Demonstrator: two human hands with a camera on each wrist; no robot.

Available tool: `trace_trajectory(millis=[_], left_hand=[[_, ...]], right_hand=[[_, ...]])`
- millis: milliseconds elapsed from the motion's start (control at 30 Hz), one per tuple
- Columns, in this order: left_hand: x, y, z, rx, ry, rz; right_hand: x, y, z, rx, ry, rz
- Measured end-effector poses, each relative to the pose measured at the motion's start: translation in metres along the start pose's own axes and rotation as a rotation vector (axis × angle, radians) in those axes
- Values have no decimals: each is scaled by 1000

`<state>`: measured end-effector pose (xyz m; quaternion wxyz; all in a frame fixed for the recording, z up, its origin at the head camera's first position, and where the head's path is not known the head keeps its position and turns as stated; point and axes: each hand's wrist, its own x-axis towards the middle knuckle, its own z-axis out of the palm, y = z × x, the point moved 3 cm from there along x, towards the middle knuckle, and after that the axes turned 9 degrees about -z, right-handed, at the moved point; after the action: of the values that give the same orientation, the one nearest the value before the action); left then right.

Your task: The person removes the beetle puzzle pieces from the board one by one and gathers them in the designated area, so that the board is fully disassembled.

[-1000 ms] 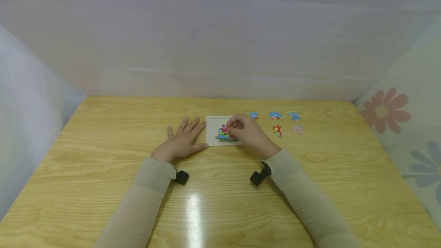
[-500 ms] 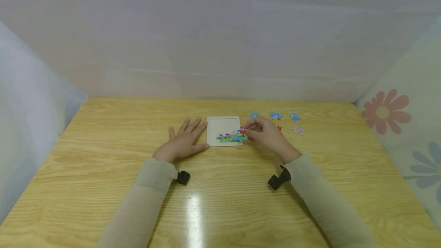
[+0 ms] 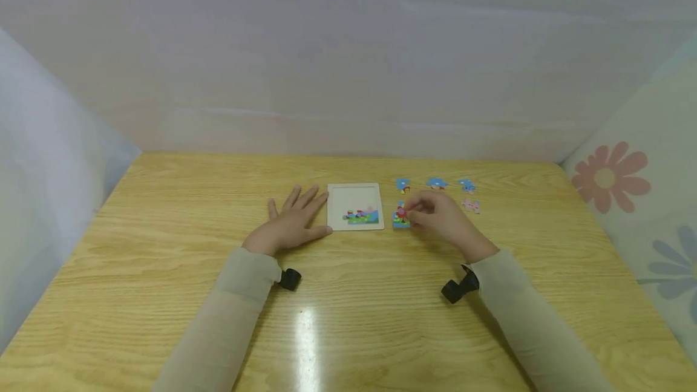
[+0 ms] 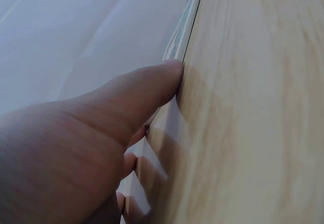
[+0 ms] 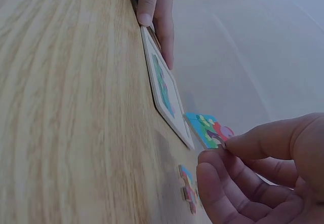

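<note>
My right hand (image 3: 443, 218) pinches a jigsaw piece (image 3: 399, 221) between thumb and fingertips, just right of a pale puzzle tray (image 3: 348, 196). A red tree on green and blue is printed on it, clearest in the right wrist view, where the piece (image 5: 206, 128) is tilted above the table. Along the tray's bottom lies a green and blue strip (image 3: 363, 218) of joined pieces with small figures. My left hand (image 3: 291, 221) rests with spread fingers left of the tray. Its thumb (image 4: 169, 74) touches the tray's edge in the left wrist view.
Loose puzzle pieces lie right of the tray: a blue one (image 3: 402, 184), a blue and red one (image 3: 437, 183), another blue one (image 3: 466, 184) and a pink one (image 3: 471, 205). One loose piece (image 5: 188, 188) shows below my right hand in its wrist view.
My right hand has moved right from over the tray, carrying the tree piece off the tray's lower right. The joined strip is uncovered. My left hand has stayed put.
</note>
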<state>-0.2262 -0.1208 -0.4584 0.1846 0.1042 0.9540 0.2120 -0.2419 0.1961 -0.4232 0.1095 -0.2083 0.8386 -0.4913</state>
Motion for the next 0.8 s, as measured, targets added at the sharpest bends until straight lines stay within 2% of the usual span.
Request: trace_trajectory(millis=[267, 800], left_hand=[[0, -1, 0, -9, 3, 9], [-1, 1, -1, -6, -1, -1]], right_hand=[[-6, 9, -3, -24, -21, 107], [-10, 18, -9, -66, -112, 97]])
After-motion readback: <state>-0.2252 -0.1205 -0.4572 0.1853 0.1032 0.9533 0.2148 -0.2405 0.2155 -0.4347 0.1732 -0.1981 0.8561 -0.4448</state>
